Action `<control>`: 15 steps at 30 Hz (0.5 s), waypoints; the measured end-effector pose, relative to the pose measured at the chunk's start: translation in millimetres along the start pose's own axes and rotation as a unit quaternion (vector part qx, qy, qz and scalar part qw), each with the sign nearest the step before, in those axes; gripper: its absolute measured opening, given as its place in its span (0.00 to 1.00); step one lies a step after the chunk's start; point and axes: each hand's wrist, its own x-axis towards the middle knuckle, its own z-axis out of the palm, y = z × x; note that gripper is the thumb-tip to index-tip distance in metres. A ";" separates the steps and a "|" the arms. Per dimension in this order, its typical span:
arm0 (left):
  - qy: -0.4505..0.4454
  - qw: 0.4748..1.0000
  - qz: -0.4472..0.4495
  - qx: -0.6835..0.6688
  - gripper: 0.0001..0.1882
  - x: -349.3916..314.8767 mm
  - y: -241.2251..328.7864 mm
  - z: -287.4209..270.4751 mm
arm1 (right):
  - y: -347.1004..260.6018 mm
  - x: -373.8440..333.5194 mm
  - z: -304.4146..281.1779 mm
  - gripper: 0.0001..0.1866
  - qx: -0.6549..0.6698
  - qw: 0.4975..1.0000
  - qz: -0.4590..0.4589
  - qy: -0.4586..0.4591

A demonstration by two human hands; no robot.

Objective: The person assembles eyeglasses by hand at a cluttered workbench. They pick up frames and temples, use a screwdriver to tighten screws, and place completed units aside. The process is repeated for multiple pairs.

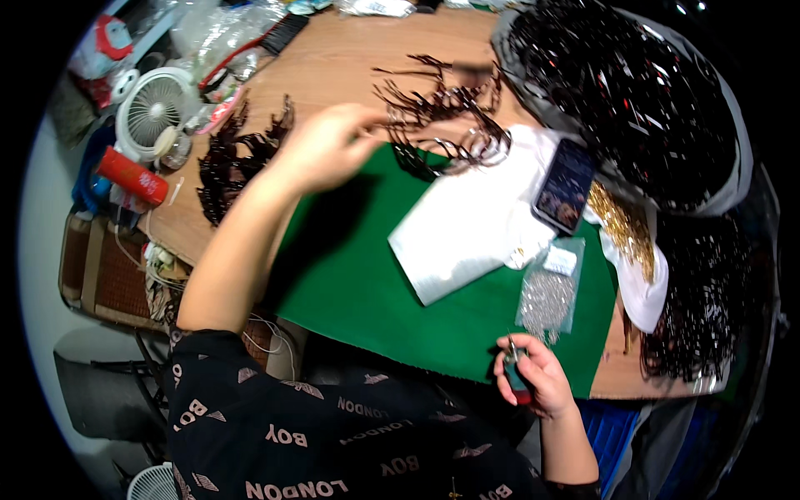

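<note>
My left hand (pixel 327 148) reaches over the far part of the table, its fingers pinched at the end of a bunch of dark glossy strands (pixel 442 125). These strands hang together in thin twisted strips, some over the bare wood and some over the green mat (pixel 358 275). Close to the mat's front edge, my right hand (pixel 537 375) is closed around small pliers (pixel 517 377) with green and red handles, their metal tip pointing away from me. Just beyond the pliers lies a clear bag of small silvery pieces (pixel 547 296). A white sheet (pixel 467 229) lies on the mat.
A phone (pixel 564 185) rests at the white sheet's right side, near gold strands (pixel 625 229). A big bag of dark shiny strips (pixel 633 100) fills the far right. More dark strands (pixel 233 158), a white fan (pixel 156 114) and a red can (pixel 132 176) are on the left.
</note>
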 end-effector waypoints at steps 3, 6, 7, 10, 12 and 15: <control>0.103 0.980 0.135 0.104 0.08 11.9 37.2 64.2 | 1.0 -6.5 3.5 0.19 -0.058 0.998 -0.018 0.009; 0.171 0.968 0.120 0.137 0.06 18.5 33.1 75.6 | -7.2 -25.9 5.9 0.18 -0.318 0.937 -0.129 0.069; 0.146 0.972 0.093 0.158 0.08 22.1 36.5 76.2 | -19.6 -34.8 6.2 0.19 -0.462 0.867 -0.166 0.089; -0.020 0.994 -0.048 0.099 0.09 31.6 34.4 60.1 | -30.8 -60.7 21.2 0.16 -0.638 0.731 -0.074 0.230; -0.035 0.982 0.000 -0.187 0.11 16.9 15.6 42.5 | -26.5 -57.0 16.3 0.14 -0.662 0.709 -0.066 0.232; -0.027 0.956 0.005 -0.294 0.03 -24.4 47.2 -6.3 | -23.3 -49.0 11.8 0.15 -0.706 0.670 -0.046 0.224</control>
